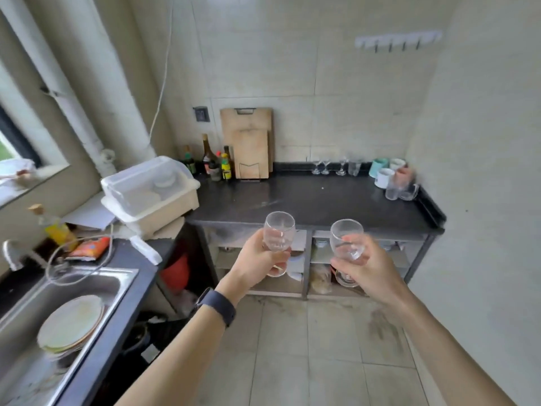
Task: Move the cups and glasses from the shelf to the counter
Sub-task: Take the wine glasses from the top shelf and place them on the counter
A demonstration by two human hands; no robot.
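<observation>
Dark counter (316, 200) runs along the far tiled wall, with glasses and mugs (389, 177) grouped at its far right. Open shelves (307, 259) sit beneath it. We hold two stemmed glasses upright in the air before the counter's near edge: left hand (257, 259) clamped on the left glass (278, 232), right hand (369, 268) clamped on the right glass (346, 238).
</observation>
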